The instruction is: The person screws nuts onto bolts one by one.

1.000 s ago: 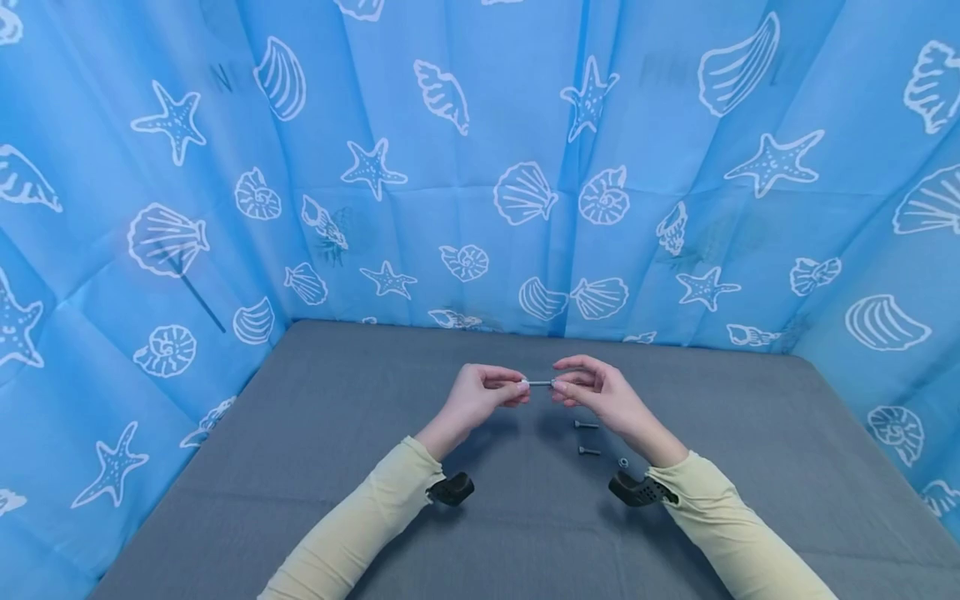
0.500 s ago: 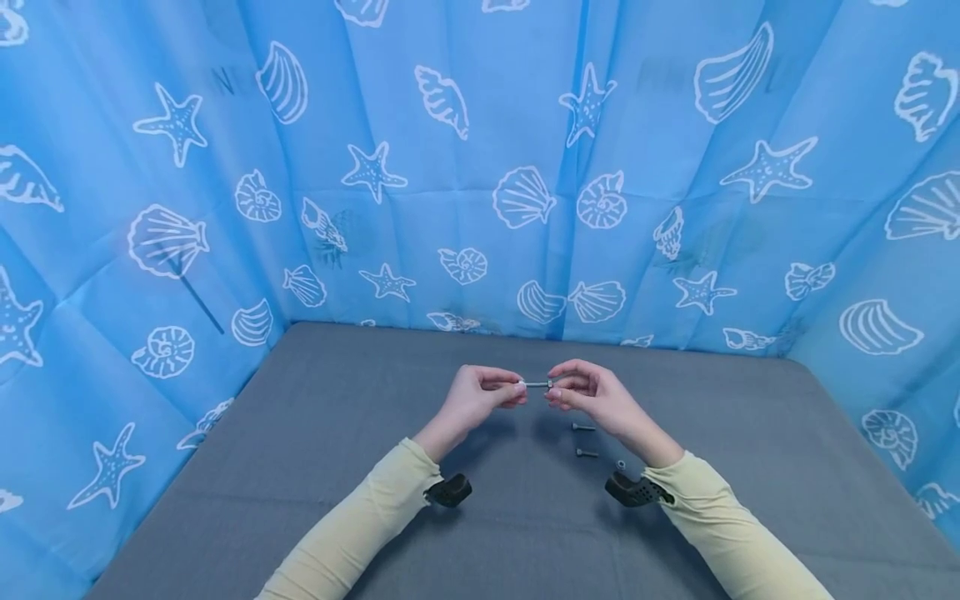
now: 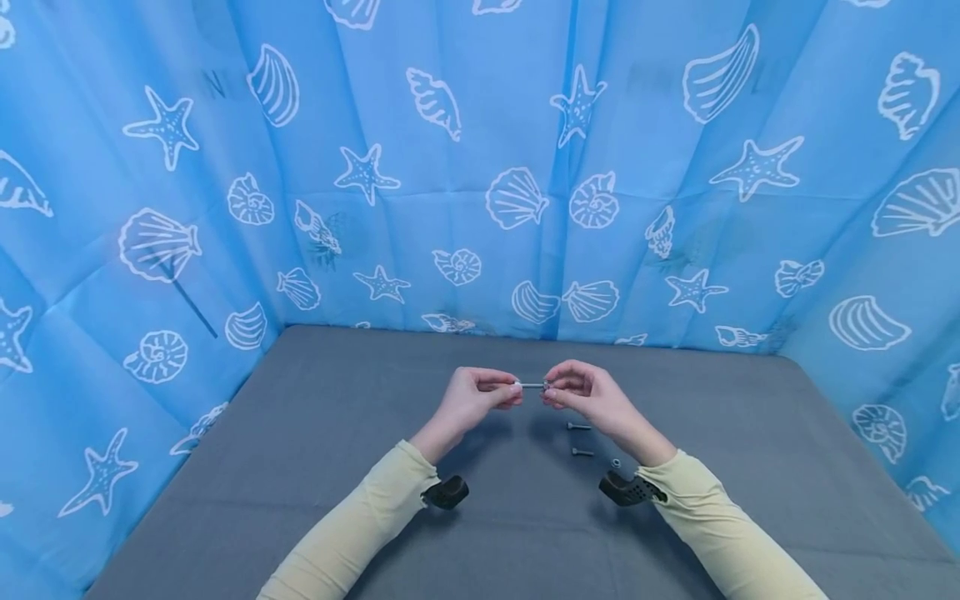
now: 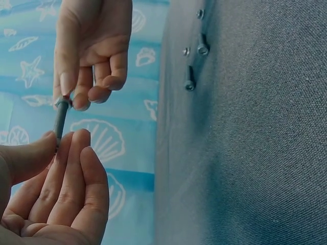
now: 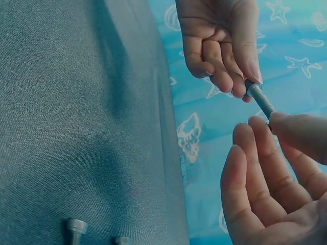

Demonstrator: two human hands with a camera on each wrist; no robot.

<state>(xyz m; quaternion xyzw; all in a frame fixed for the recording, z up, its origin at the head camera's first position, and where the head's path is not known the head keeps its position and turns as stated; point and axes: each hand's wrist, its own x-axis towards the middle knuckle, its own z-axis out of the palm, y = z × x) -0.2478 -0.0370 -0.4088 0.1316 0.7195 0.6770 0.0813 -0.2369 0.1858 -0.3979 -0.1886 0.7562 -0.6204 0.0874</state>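
Note:
Both hands hold one silvery bolt (image 3: 532, 386) level between them, raised above the grey table. My left hand (image 3: 470, 404) pinches its head end between thumb and forefinger; the dark round head (image 5: 249, 86) shows at those fingertips in the right wrist view. At the other end, my right hand (image 3: 592, 398) pinches a small nut (image 4: 64, 101) at the bolt's tip with thumb and forefinger. The threaded shank (image 5: 261, 102) is bare between the two hands. The remaining fingers of each hand are gently bent and touch nothing.
On the grey cloth-covered table (image 3: 360, 517) below the right hand lie two loose bolts, one farther (image 3: 579, 427) and one nearer (image 3: 582, 452). A loose nut (image 3: 616, 463) lies beside them, and another nut (image 4: 200, 14) shows in the left wrist view. A blue shell-patterned curtain (image 3: 450, 208) surrounds the table.
The right fingertips have shifted around the nut end of the bolt, with the raised forefinger coming down. The left hand keeps its pinch. The whole head view has drifted slightly.

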